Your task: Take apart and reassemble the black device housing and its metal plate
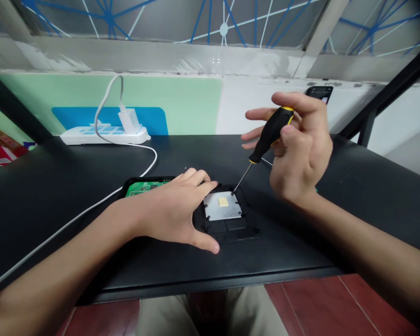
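A black plastic casing (227, 228) lies on the dark table, with a silver metal plate (215, 212) set inside it. On the plate sits a small pale yellow pad (223, 201), and dark screws show near its corners. My right hand (301, 144) grips a black and yellow screwdriver (268, 133) by its handle, tilted, its tip at the plate's far right corner. My left hand (175, 205) rests spread across the casing's left side, thumb and fingers apart. Partly hidden behind that hand is a green circuit board (142, 187) in a black housing.
A white power strip (87, 135) with a plugged-in charger (129, 120) stands at the back left. Its white cable (91, 207) runs across the table's left side. A phone (320, 93) leans at the back right. A red package (3, 144) is at the far left.
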The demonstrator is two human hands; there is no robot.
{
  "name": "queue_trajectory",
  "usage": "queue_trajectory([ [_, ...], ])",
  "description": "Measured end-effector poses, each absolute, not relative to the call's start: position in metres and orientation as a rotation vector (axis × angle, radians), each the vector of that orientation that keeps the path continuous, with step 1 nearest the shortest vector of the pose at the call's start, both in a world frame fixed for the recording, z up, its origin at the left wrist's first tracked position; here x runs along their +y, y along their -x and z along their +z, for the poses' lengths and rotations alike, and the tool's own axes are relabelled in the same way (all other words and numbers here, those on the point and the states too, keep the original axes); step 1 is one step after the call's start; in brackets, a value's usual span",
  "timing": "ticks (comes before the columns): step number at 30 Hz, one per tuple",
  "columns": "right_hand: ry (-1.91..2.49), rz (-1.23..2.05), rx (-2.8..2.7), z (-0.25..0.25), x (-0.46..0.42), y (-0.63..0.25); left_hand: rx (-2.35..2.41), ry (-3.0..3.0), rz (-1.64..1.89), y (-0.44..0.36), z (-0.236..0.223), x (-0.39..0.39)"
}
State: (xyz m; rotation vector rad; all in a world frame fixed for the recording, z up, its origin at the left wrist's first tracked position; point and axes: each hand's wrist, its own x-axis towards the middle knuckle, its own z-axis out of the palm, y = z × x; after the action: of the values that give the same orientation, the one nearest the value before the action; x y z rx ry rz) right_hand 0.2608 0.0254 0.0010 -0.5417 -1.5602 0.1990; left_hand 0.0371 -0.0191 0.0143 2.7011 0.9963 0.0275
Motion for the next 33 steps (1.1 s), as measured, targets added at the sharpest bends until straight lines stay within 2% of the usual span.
queue_trajectory([
  [9,0.617,-0.014,-1.641,-0.001,0.029,-0.262,1.018,-2.713,-0.011,-0.039,0.016,-0.02],
  [33,0.548,0.044,-1.61,0.002,0.034,-0.265,1.011,-2.707,-0.011,-0.038,0.016,-0.019],
])
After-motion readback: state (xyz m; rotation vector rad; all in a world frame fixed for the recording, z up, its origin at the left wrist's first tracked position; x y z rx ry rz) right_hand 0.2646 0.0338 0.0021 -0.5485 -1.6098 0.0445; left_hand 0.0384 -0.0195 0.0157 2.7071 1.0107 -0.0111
